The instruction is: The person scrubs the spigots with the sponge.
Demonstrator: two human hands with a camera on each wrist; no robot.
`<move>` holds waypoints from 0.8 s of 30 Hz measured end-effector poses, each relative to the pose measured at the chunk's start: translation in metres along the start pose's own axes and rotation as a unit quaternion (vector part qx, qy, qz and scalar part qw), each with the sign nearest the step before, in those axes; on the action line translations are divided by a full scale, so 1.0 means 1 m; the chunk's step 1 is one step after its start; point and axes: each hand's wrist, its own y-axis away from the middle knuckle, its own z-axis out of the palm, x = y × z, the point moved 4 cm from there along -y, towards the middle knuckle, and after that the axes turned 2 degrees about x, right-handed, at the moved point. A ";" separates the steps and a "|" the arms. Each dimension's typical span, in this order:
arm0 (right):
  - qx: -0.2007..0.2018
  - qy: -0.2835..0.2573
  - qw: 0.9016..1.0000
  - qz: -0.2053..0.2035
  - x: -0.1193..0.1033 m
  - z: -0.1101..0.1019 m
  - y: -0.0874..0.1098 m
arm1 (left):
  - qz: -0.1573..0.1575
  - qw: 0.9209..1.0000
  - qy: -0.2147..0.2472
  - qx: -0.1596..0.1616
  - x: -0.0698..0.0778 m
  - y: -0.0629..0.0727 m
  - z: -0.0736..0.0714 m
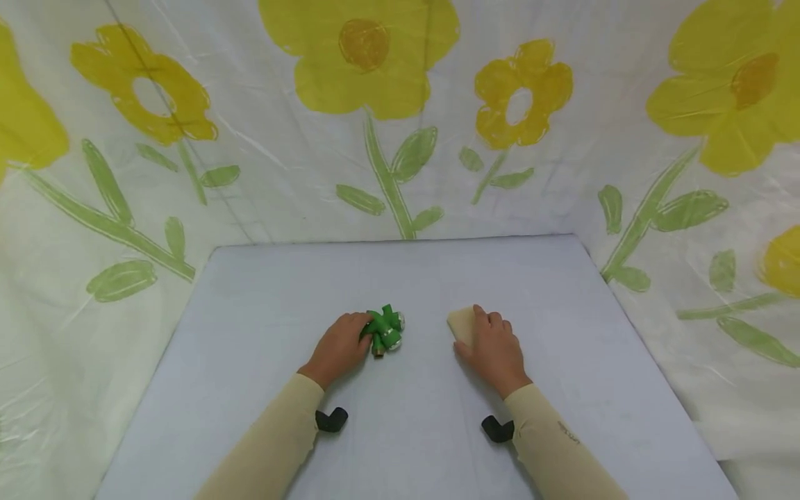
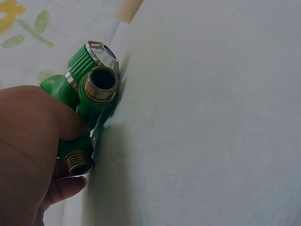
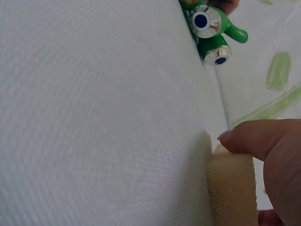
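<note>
ok so your left hand [image 1: 340,344] is grasping the green valve piece [image 1: 389,336], thumb on one side and fingers on the other, coming at it from the left. Your right hand [image 1: 496,353] has the tan sponge [image 1: 460,325] pinched thumb against fingers, and a good bit of the block pokes out toward the valve side. Nice, I'd have that free part facing inward just like that

The valve is the awkward one imo. It's all knobs and stubs, with brass threaded ends [image 2: 79,162] and shiny chrome caps [image 3: 201,20], so I'd pinch on the solid green body, not on a knob that might turn under you. Can't tell if it's one piece or two bunched together, so if it's two, get your fingers round both. Light squeeze on the sponge, it looks soft and would just fold if you crush it. Can't really tell whether either one is bearing on the surface [image 1: 425,430] or just off it

Placement's decent: the valve is about midway between the left and right edges, a touch left, and the sponge is a bit toward the right edge, a gap between them. Far edge is well beyond both, with the flowery sheet [image 1: 300,187] behind it, so you've got room. I'd mind the black wrist mounts [image 1: 334,419] though, they stick inward and could bump if your wrists get close
</note>
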 end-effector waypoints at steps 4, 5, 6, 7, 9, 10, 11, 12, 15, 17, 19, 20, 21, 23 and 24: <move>-0.002 -0.002 1.000 0.000 0.001 0.001 0.000 | -0.017 1.000 0.017 -0.002 0.002 0.000 -0.003; -0.002 -0.002 1.000 0.000 0.001 0.001 0.000 | -0.020 1.000 0.020 -0.002 0.002 0.000 -0.004; -0.002 -0.001 1.000 0.000 0.001 0.001 0.000 | -0.021 1.000 0.021 -0.003 0.003 -0.001 -0.004; -0.001 -0.001 1.000 -0.001 0.001 0.001 -0.001 | -0.020 1.000 0.022 -0.003 0.004 -0.002 -0.005; 0.001 0.001 1.000 0.000 0.001 0.000 -0.001 | -0.014 1.000 0.019 -0.001 0.005 -0.003 -0.005; 0.000 0.000 1.000 0.001 0.001 0.000 -0.001 | -0.011 1.000 0.015 0.002 0.004 -0.004 -0.004; 0.000 -0.001 1.000 0.002 0.001 0.001 -0.001 | -0.007 1.000 0.007 0.006 0.004 -0.004 -0.004; -0.001 -0.002 1.000 0.003 0.001 0.001 -0.001 | 0.001 1.000 0.000 0.014 0.004 -0.004 -0.003; -0.002 -0.006 1.000 0.004 0.002 0.002 -0.002 | 0.039 0.998 -0.013 0.049 0.007 -0.002 -0.002; 0.000 -0.007 1.000 0.004 0.003 0.003 -0.002 | 0.076 0.994 -0.015 0.077 0.012 -0.001 -0.002; 0.002 -0.008 1.000 0.005 0.003 0.003 -0.002 | 0.115 0.988 -0.015 0.098 0.019 -0.001 -0.002; 0.004 -0.009 1.000 0.006 0.003 0.003 -0.002 | 0.130 0.986 -0.015 0.106 0.023 -0.001 -0.001; 0.005 -0.009 1.000 0.006 0.003 0.003 -0.002 | 0.142 0.983 -0.021 0.110 0.027 -0.001 0.001; 0.005 -0.010 1.000 0.007 0.003 0.003 -0.002 | 0.155 0.981 -0.041 0.112 0.033 -0.002 0.005; 0.004 -0.008 1.000 0.007 0.003 0.004 -0.001 | 0.157 0.980 -0.055 0.111 0.035 -0.002 0.007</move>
